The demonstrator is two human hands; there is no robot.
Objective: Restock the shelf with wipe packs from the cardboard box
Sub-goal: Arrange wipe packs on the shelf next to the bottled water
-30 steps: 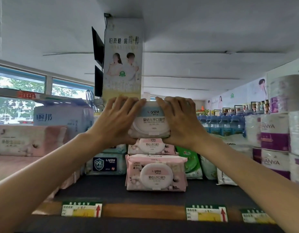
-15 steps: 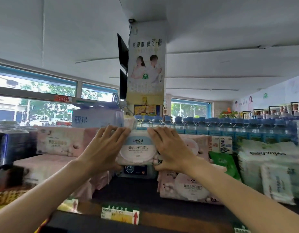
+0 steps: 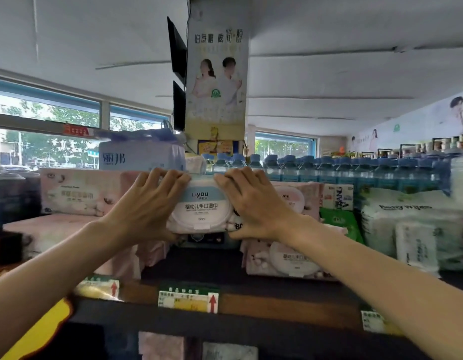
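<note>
Placing step: left hand (image 3: 144, 211) and right hand (image 3: 253, 206) grip wipe pack (image 3: 201, 211) by its ends, above dark pack on shelf (image 3: 251, 305). Next: lower squarely, release. Cardboard box unseen.

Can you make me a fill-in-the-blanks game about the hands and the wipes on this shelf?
1. The left hand and right hand hold one wipe pack with a ____ band across its top.
2. The pack lying on the shelf below the right hand is ____.
3. The price tag has a red ____ pointing up.
4. Behind the packs stand rows of water ____.

Missing words: blue; pink; arrow; bottles
</note>
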